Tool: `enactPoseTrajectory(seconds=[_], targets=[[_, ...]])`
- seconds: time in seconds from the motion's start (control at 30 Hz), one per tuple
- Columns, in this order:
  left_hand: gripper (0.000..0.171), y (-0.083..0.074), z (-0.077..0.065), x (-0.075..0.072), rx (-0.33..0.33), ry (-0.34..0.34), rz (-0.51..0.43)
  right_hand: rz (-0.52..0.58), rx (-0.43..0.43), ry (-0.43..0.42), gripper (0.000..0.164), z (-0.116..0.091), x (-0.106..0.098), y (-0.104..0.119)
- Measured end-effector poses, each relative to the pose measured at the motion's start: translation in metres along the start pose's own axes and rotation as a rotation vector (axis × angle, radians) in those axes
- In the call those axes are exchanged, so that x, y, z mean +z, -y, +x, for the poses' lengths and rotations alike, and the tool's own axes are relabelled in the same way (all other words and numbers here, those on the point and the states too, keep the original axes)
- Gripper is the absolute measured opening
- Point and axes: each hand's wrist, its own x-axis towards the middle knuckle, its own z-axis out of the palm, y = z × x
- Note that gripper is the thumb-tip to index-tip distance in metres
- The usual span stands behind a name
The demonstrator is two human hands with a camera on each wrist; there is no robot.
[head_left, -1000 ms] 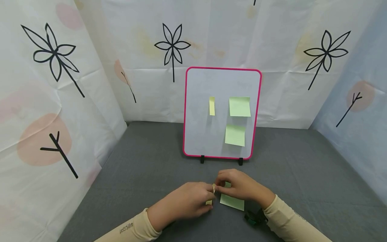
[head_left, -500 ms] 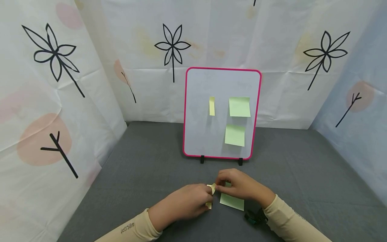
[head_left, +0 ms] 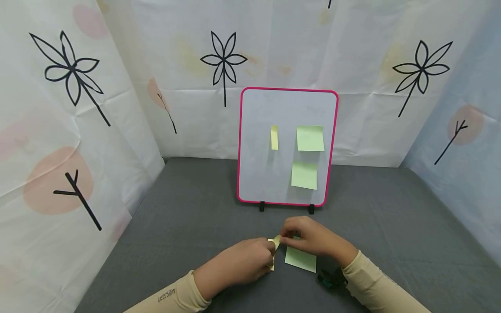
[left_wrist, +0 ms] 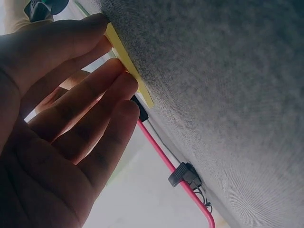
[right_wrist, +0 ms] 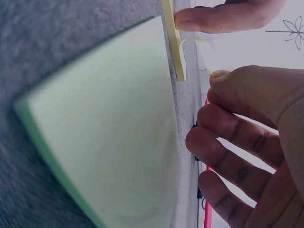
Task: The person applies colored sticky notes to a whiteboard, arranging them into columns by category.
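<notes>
A narrow yellow sticky note pad (head_left: pixel 272 266) lies on the grey table, partly covered by my left hand (head_left: pixel 245 261). That hand's thumb and fingertips hold the pad (left_wrist: pixel 129 64) in place in the left wrist view. My right hand (head_left: pixel 311 236) pinches the end of the pad's top yellow sheet (head_left: pixel 277 241) between thumb and forefinger. This sheet curls up off the pad in the right wrist view, its other end still joined. Below my right hand sits a light green sticky note pad (head_left: pixel 300 260), partly hidden by the fingers.
A pink-framed whiteboard (head_left: pixel 258 174) stands behind on black feet (head_left: pixel 311 209). It bears a yellow sticky strip (head_left: pixel 274 138), an upper green note (head_left: pixel 310 138) and a lower green note (head_left: pixel 304 175). A dark device (head_left: pixel 330 279) is at my right wrist. Patterned cloth walls (head_left: pixel 188 121) enclose the table.
My right hand has moved slightly up and right, lifting the yellow sheet's end further from the pad. My left hand has shifted slightly on the pad.
</notes>
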Motion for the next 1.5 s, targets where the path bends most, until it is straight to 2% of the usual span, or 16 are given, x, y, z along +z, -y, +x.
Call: enactPoseTrajectory(seconds=[0.4,0.73,1.03,1.23,1.5], targets=[[0.010,-0.001,0.001,0.002,-0.015,0.014,-0.016,0.000,-0.008,-0.032,0.007,-0.002,-0.007,-0.008],[0.011,-0.002,0.000,0.002,-0.029,-0.019,0.000,0.004,0.013,-0.036,0.006,-0.004,-0.012,-0.012],[0.011,-0.003,0.000,0.004,-0.029,-0.021,0.015,-0.013,0.009,-0.038,0.007,-0.005,-0.014,-0.014],[0.014,-0.003,0.000,0.005,-0.023,-0.023,0.010,-0.027,-0.014,-0.067,0.006,-0.005,-0.015,-0.013],[0.014,-0.001,-0.001,0.007,-0.028,-0.053,-0.026,-0.015,0.004,-0.092,0.007,-0.005,-0.019,-0.009]])
